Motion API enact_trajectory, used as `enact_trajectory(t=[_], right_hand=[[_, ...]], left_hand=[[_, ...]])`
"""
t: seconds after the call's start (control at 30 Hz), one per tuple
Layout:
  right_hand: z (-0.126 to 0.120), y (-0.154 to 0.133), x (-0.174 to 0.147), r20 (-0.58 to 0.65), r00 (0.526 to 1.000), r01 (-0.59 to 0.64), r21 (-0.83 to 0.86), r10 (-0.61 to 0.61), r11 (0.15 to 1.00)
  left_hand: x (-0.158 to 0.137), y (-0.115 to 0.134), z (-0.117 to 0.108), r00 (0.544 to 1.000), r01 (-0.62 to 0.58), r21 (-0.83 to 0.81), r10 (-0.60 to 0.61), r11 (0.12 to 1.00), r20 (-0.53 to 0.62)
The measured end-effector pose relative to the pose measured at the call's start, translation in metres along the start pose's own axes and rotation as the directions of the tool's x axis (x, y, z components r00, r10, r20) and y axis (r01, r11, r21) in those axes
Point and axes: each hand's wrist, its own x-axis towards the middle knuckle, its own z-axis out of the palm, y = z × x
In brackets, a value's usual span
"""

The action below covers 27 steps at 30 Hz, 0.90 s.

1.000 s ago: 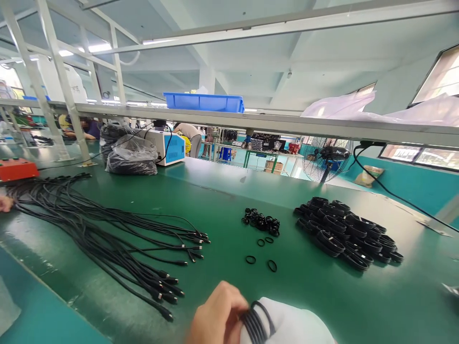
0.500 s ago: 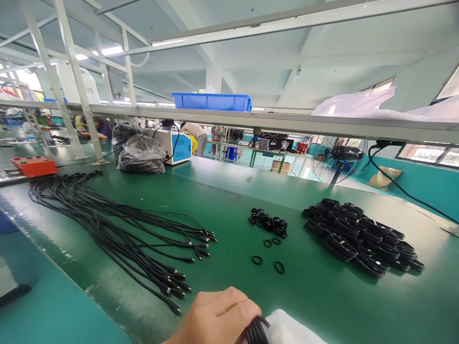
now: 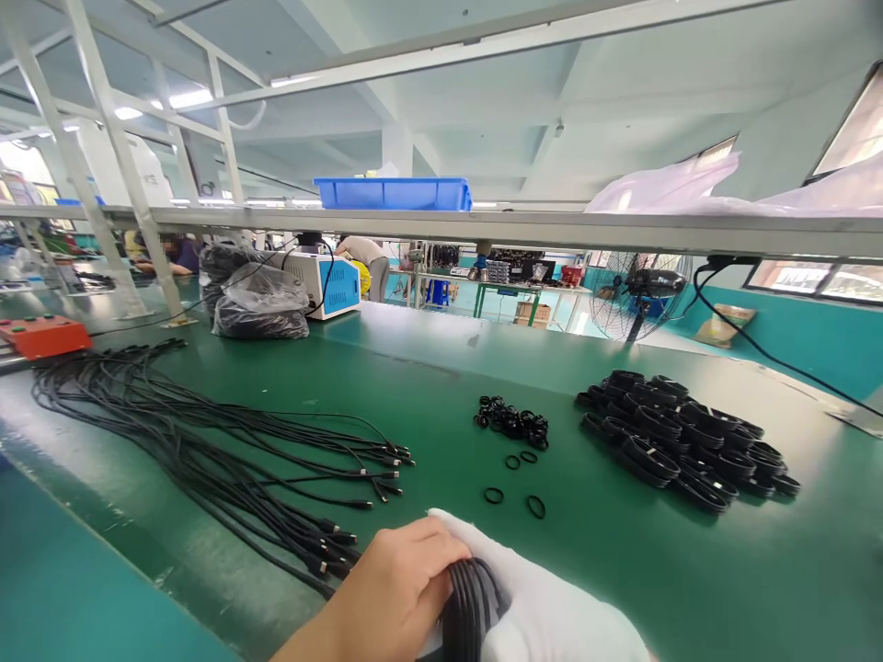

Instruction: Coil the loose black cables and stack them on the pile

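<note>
Low in the middle of the view, my bare left hand (image 3: pixel 407 584) grips a coiled black cable (image 3: pixel 466 607), fingers wrapped over its loops. From the right, my right hand (image 3: pixel 558 611) in a white glove closes round the other side of the same coil. The lower part of the coil is cut off by the frame's edge. Left of my hands, loose black cables (image 3: pixel 207 441) lie stretched out, their plug ends towards me. Beyond my hands lie several single black rings (image 3: pixel 494 496) and a small heap of black rings (image 3: pixel 511 419).
Coiled black cables (image 3: pixel 690 441) are piled on the right of the green table (image 3: pixel 331 368). An orange box with buttons (image 3: pixel 45 336) stands at far left. Farther back are a bag of black items (image 3: pixel 258 299) and a blue-white machine (image 3: pixel 331 285). A shelf (image 3: pixel 524 226) crosses above.
Both hands have risen further into view with the coil. The gloved right hand now shows its fingers against the coil. The view has shifted slightly to the right.
</note>
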Motion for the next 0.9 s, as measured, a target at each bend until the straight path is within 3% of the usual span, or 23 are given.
enact_trajectory(t=[0.2, 0.3, 0.47, 0.6, 0.73, 0.9], right_hand=[[0.002, -0.004, 0.014, -0.066, 0.997, -0.022, 0.099, 0.029, 0.995], [0.009, -0.012, 0.012, -0.071, 0.995, -0.061, 0.174, 0.075, 0.983], [0.019, -0.008, 0.008, -0.015, 0.951, -0.292, 0.277, 0.308, 0.916], [0.016, 0.002, 0.005, -0.031, 0.954, -0.279, 0.265, 0.297, 0.923], [0.015, 0.009, 0.004, -0.039, 0.945, -0.304, 0.251, 0.324, 0.919], [0.018, 0.017, 0.005, -0.056, 0.929, -0.344, 0.231, 0.365, 0.910]], left_hand=[[-0.001, -0.002, 0.002, 0.998, 0.067, 0.015, -0.067, 0.998, 0.007], [0.000, -0.001, 0.002, 0.982, 0.187, 0.012, -0.186, 0.982, -0.038], [0.005, 0.002, -0.001, 0.889, 0.453, -0.220, -0.455, 0.864, 0.042], [0.007, 0.000, 0.005, 0.830, 0.543, -0.381, -0.546, 0.748, 0.110], [0.010, -0.004, 0.015, 0.825, 0.554, -0.206, -0.565, 0.807, 0.003], [0.019, 0.000, 0.013, 0.801, 0.597, 0.085, -0.599, 0.798, -0.012]])
